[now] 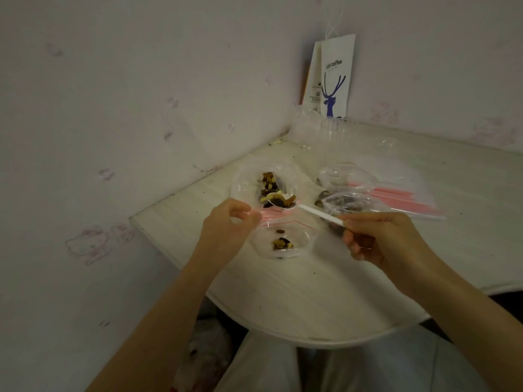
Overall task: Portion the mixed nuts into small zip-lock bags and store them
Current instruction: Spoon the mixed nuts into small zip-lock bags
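My left hand [226, 224] pinches the pink zip edge of a small clear zip-lock bag [283, 241], holding its mouth up; a few nuts lie at its bottom. My right hand [376, 239] grips the handle of a white plastic spoon [311, 210]. The spoon's bowl, loaded with mixed nuts, hovers just above the bag's mouth. Behind it, a clear plastic container [243, 182] holds a pile of mixed nuts [270, 183].
Another zip-lock bag with nuts [348, 203] lies to the right, beside a stack of pink-striped empty bags [402, 200]. A coffee paper bag [336, 77] stands in the corner against the wall. The white table [311, 292] has a rounded front edge.
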